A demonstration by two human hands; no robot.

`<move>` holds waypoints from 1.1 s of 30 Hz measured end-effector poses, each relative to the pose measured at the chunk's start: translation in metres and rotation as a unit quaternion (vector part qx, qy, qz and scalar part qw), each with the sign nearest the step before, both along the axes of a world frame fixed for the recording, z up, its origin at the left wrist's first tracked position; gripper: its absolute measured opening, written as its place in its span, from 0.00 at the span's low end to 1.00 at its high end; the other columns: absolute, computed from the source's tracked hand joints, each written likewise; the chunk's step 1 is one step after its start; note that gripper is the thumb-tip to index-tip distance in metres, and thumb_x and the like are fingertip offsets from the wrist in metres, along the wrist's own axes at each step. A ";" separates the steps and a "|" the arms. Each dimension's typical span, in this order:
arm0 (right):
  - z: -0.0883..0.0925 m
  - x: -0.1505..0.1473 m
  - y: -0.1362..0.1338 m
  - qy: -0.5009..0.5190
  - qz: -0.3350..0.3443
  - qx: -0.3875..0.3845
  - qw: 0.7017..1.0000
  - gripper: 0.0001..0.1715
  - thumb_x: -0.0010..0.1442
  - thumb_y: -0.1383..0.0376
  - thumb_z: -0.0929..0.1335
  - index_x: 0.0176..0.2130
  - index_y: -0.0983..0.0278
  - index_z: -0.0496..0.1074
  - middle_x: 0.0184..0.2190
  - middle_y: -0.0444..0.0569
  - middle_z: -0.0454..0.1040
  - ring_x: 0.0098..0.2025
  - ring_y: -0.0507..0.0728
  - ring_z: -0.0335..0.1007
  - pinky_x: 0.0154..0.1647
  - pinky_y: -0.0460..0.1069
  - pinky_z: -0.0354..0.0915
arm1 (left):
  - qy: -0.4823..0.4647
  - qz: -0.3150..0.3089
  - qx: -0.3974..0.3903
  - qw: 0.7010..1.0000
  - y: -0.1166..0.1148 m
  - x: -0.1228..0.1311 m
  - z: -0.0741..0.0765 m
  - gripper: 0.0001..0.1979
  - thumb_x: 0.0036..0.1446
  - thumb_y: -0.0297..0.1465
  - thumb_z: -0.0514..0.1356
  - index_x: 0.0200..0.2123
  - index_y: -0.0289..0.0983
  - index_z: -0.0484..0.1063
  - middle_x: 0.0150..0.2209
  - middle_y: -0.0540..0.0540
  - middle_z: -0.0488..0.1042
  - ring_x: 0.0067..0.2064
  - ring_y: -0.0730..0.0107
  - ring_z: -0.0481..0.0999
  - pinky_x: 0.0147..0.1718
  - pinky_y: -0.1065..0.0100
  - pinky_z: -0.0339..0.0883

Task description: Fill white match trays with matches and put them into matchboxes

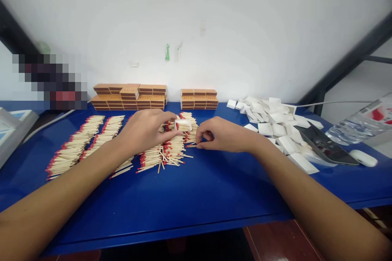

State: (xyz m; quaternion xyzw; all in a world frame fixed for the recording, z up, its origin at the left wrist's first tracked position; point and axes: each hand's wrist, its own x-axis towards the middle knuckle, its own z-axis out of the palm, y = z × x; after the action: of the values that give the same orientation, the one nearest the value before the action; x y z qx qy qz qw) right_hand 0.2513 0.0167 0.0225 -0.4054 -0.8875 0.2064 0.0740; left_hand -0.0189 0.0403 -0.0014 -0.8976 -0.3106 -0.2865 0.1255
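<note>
My left hand [147, 130] holds a small white matchbox tray [183, 124] between thumb and fingers, just above the heap of red-tipped matches [167, 153] on the blue table [190, 195]. The tray has some matches in it. My right hand [222, 134] rests on the table right of the tray, its fingers curled in a pinch on a few matches [192, 145] at the edge of the heap.
Rows of matches [79, 142] lie at the left. Brown matchbox sleeves [130, 97] and a second stack [199, 98] line the wall. A pile of white trays [275, 120], a phone [326, 144], a white mouse-like object [363, 158] and a plastic bottle [358, 124] sit at the right.
</note>
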 end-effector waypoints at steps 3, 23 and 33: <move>0.000 0.000 0.000 -0.002 -0.006 0.000 1.000 0.04 0.60 0.64 0.73 0.35 0.62 0.80 0.25 0.41 0.68 0.26 0.50 0.61 0.29 0.48 0.53 | 0.000 -0.001 -0.002 1.000 0.000 0.000 0.000 0.21 0.64 0.48 0.65 0.47 0.36 0.79 0.37 0.43 0.83 0.38 0.59 0.84 0.37 0.65 0.71; 0.005 0.007 0.003 0.087 -0.060 0.064 0.992 0.10 0.64 0.60 0.70 0.35 0.63 0.78 0.23 0.39 0.63 0.25 0.50 0.57 0.29 0.48 0.51 | 0.015 0.012 -0.012 1.000 -0.002 0.002 0.002 0.20 0.63 0.47 0.66 0.48 0.37 0.80 0.37 0.43 0.84 0.37 0.59 0.84 0.35 0.65 0.71; 0.000 -0.006 -0.001 0.106 -0.070 0.162 0.979 0.06 0.64 0.65 0.69 0.36 0.63 0.78 0.24 0.41 0.66 0.27 0.51 0.59 0.31 0.48 0.51 | 0.005 -0.027 0.005 1.000 -0.007 0.005 0.001 0.21 0.65 0.48 0.64 0.48 0.37 0.79 0.37 0.45 0.84 0.37 0.60 0.84 0.34 0.65 0.71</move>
State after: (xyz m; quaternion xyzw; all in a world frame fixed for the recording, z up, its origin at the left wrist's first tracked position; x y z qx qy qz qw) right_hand 0.2451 0.0156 0.0221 -0.4251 -0.8656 0.0960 0.2466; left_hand -0.0139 0.0331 -0.0005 -0.9066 -0.2837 -0.2868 0.1238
